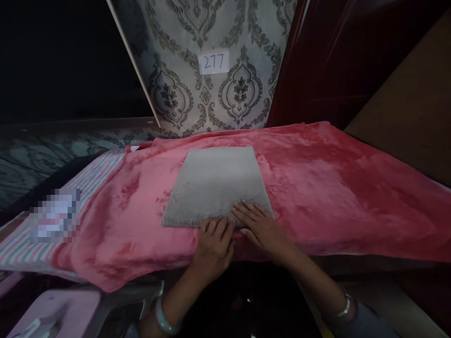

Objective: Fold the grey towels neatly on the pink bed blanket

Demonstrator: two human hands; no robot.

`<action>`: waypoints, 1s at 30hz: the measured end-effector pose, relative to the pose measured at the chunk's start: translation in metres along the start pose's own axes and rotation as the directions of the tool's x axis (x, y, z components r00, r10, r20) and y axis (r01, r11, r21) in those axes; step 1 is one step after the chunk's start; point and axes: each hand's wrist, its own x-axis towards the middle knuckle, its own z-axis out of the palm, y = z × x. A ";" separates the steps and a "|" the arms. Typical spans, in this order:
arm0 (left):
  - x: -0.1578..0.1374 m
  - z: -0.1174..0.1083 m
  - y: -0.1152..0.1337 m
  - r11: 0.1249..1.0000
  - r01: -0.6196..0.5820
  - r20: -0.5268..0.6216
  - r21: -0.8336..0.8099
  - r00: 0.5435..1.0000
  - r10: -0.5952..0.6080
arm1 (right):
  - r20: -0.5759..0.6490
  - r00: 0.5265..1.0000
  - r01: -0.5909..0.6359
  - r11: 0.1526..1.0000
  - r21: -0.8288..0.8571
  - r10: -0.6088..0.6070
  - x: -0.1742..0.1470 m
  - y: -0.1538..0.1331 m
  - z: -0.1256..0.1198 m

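The mat [219,180] lies flat on the pink blanket [317,197]. The right hand [264,230] rests on its near right corner, fingers extended, seemingly steadying it; the left hand's [213,241] fingers bend at the near edge, whether pinching I can't tell. Beyond, a patterned wall [206,96] carries a "277" card [213,61].
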 end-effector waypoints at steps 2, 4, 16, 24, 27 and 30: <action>-0.001 0.005 0.001 1.000 0.012 -0.029 0.007 1.000 -0.012 | -0.005 0.997 -0.078 0.996 -0.040 0.078 -0.001 0.015 0.000; -0.002 0.007 0.001 1.000 0.021 -0.042 0.003 0.999 -0.021 | -0.028 0.984 -0.178 0.982 -0.070 0.176 -0.003 0.030 -0.004; 0.025 -0.025 -0.050 0.959 0.127 0.336 -0.255 0.941 -0.035 | 0.006 0.988 0.155 0.988 0.000 -0.155 0.018 -0.027 0.000; 0.049 -0.011 -0.117 0.984 0.080 0.610 -0.159 0.792 0.034 | -0.016 0.989 0.143 0.987 -0.066 -0.145 0.013 -0.027 0.018; 0.054 -0.004 -0.145 0.994 0.099 0.598 -0.042 0.800 -0.054 | -0.014 0.991 0.129 0.989 -0.066 -0.130 0.012 -0.027 0.019; 0.058 -0.007 -0.174 0.987 0.145 0.575 0.075 0.802 -0.161 | -0.005 0.993 0.118 0.991 -0.057 -0.119 0.012 -0.029 0.021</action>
